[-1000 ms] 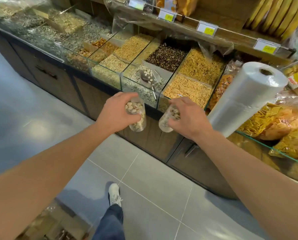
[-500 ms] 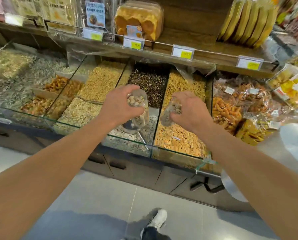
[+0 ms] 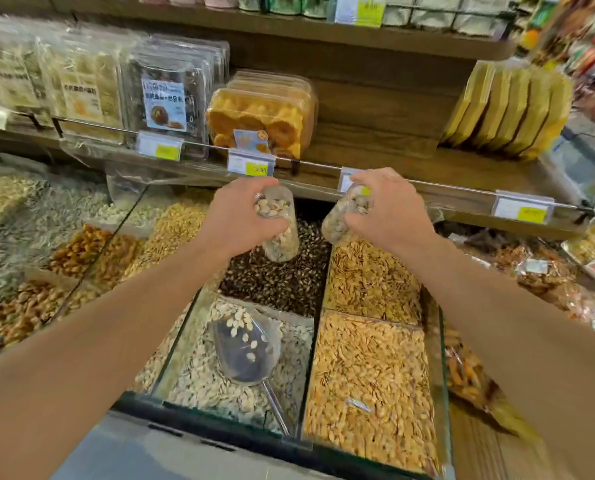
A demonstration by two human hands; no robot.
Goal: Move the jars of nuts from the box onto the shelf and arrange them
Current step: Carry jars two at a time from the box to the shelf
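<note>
Both your arms reach forward over the glass bins, hands level with each other and apart. Your left hand curls around a clear jar of nuts, fingers wrapped over its upper half, the jar tilted with its base hanging down toward the bin of dark seeds. Your right hand grips a second jar from above, fingers clamped around it, the jar leaning with its lower end pointing left. Both jars hold pale shelled nuts and hang in the air just in front of the front edge of the wooden shelf, not resting on it.

On that shelf, toward its left end, stand flat clear packs with labels, then a clear tub of orange-yellow snacks, and near the right end a row of yellow packets. A bare stretch of shelf lies between tub and packets. Price tags hang along the rail at the front edge.

Below, the near-left bin holds white seeds with a clear scoop lying in them; the near-right bin holds tan seeds.
</note>
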